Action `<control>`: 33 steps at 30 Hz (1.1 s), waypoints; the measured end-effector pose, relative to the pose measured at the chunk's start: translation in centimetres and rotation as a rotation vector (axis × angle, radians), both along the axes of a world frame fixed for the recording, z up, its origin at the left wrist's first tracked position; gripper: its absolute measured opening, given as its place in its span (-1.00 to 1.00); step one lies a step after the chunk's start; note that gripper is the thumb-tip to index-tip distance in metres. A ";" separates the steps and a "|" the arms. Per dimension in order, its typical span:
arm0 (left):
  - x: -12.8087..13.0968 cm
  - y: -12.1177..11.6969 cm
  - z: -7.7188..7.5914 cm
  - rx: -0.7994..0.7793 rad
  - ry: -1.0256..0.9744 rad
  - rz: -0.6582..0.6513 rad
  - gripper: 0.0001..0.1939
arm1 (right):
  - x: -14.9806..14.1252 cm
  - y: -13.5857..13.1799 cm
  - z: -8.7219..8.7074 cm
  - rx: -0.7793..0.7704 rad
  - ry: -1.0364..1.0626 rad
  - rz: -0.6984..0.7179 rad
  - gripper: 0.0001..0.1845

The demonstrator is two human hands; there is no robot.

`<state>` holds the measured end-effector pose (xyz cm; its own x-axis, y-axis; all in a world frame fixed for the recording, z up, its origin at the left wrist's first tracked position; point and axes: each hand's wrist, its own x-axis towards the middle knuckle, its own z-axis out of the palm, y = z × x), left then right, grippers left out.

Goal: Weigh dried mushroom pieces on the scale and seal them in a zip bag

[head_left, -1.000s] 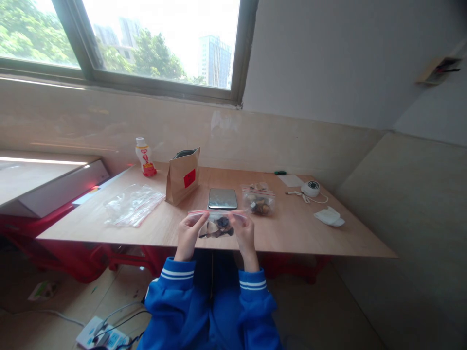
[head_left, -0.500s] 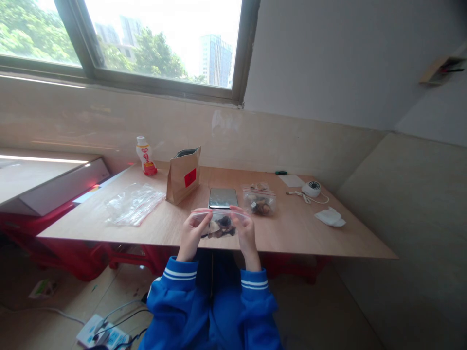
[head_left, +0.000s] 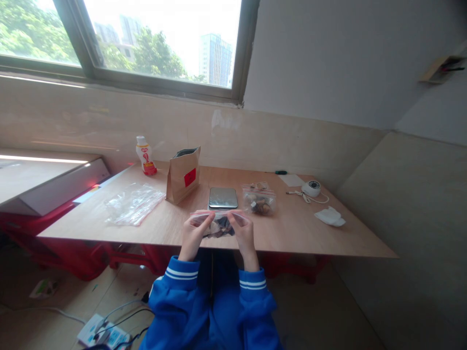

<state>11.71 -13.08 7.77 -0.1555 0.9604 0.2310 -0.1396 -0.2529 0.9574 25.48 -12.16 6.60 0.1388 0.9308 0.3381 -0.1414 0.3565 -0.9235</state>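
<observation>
Left hand (head_left: pixel 194 233) and right hand (head_left: pixel 245 234) are both pinching the red-lined zip top of a clear zip bag (head_left: pixel 219 227) of dried bits in a tight, narrow grip, holding it up over the near edge of the wooden surface (head_left: pixel 310 233), just in front of a flat silver gadget (head_left: pixel 223 198).

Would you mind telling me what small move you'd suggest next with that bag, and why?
I'd probably press along the red-edged zip of the clear zip bag to seal it. The left hand and right hand both hold that top edge, with dark pieces inside. Whether it's already closed can't be seen.
</observation>
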 end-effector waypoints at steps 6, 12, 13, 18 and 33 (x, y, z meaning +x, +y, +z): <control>0.2 -0.4 0.7 -0.018 0.018 0.065 -0.70 | -0.1 -0.2 0.2 0.010 -0.029 -0.043 -0.83; 0.0 -0.7 1.3 -0.045 0.012 -0.052 -0.71 | 0.1 -0.2 0.3 0.002 0.013 0.036 -0.83; 0.0 -0.6 1.2 -0.041 0.011 -0.062 -0.71 | 0.1 -0.2 0.4 0.002 0.015 0.055 -0.83; 0.0 -0.4 0.6 -0.037 -0.003 -0.059 -0.67 | -0.1 -0.3 0.7 0.012 -0.011 0.123 -0.80; 0.6 -0.2 0.1 -0.010 0.024 0.024 -0.75 | -1.2 -0.5 0.8 0.006 -0.019 -0.004 -0.82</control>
<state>12.27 -13.32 7.88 -0.1735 0.9586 0.2258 -0.1103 -0.2467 0.9628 24.31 -12.62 7.35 0.1355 0.9283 0.3462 -0.1223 0.3624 -0.9240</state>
